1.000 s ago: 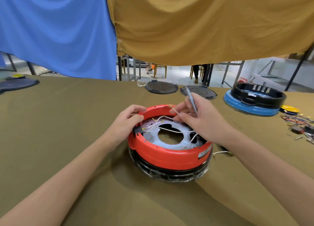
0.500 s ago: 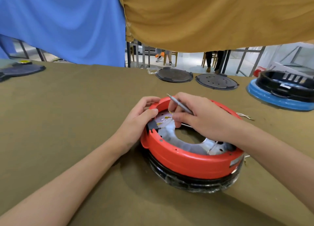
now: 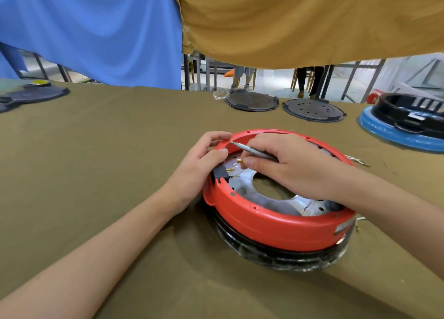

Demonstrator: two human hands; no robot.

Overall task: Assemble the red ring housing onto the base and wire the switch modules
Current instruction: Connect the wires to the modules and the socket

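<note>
Looking down from the head view, the red ring housing [image 3: 276,225] already sits on the black base [image 3: 283,256] on the table [image 3: 96,150]. The left hand [image 3: 199,165] grips its rim beside the black switch module [image 3: 219,173]; the right hand [image 3: 288,165] holds a thin metal tool [image 3: 249,149] and pinches something near the brass terminals [image 3: 239,161]. Wiring looks unfinished.

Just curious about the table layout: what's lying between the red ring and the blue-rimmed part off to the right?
In the head view, loose wire ends poke out beside the red ring; past them only bare olive cloth reaches the blue-rimmed part.
</note>
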